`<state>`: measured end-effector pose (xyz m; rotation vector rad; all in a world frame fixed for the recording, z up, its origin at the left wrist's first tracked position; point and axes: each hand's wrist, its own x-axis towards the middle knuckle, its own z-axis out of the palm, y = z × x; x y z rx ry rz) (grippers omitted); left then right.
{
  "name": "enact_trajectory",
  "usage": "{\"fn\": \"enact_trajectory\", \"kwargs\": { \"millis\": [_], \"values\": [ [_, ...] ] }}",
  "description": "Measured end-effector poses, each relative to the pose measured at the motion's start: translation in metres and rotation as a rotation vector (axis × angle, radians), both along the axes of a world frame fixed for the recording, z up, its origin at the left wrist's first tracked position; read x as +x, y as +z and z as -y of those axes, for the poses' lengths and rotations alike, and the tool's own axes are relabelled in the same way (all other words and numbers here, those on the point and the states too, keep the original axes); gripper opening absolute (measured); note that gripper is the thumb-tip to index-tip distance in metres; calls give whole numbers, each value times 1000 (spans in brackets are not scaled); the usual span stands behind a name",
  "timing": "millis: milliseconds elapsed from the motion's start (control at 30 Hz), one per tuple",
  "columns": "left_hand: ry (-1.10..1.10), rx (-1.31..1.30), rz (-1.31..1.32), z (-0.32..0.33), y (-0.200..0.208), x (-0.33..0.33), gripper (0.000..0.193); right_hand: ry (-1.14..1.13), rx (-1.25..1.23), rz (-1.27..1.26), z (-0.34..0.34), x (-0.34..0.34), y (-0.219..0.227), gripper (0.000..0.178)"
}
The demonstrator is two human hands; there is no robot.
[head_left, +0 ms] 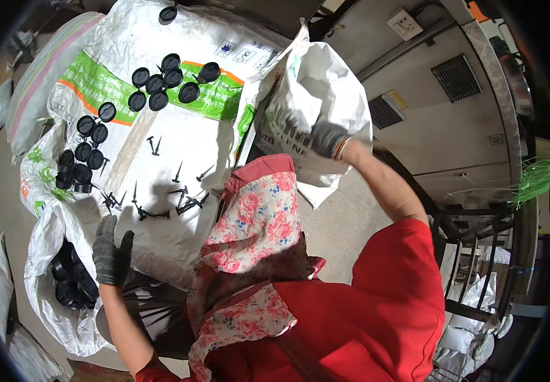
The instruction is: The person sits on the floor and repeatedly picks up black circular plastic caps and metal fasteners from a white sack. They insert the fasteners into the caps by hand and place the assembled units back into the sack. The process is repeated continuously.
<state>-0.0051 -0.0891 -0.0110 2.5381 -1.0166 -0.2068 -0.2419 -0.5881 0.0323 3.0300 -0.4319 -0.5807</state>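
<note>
My left hand [113, 252], in a dark grey glove, lies open at the near left edge of a work surface covered with white sacking [179, 137]. Its thumb stands apart from the fingers, and nothing shows in it. Just beyond its fingertips are several thin black plastic pins with flat heads [189, 202]. My right hand [329, 139], also gloved, is at the front of a white woven sack [345, 79] on the right. Motion smears its fingers, so I cannot make out whether they hold anything. Black round caps with hinged lids [155, 83] lie in groups farther back and leftward.
An opened white bag [39, 280] with black round parts [71, 286] stands beside my left forearm. A full striped sack [52, 76] leans at the far left. Grey metal cabinets [440, 121] with vents line the right, above a dark metal rack [478, 254].
</note>
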Motion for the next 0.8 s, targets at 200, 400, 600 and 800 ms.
{"fn": "enact_trajectory", "kwargs": {
  "millis": [200,400,600,800],
  "values": [
    [-66,-72,16,1,10,-3,48,-82,0,-10,11,16,13,27],
    [-97,-121,-30,3,20,-5,48,139,-133,-186,16,27,-21,30],
    [-91,-136,-39,-4,27,-9,49,-793,246,845,47,38,-23,31],
    [-124,-92,-15,3,16,-6,51,294,-91,138,23,64,-123,23]
  ]
}}
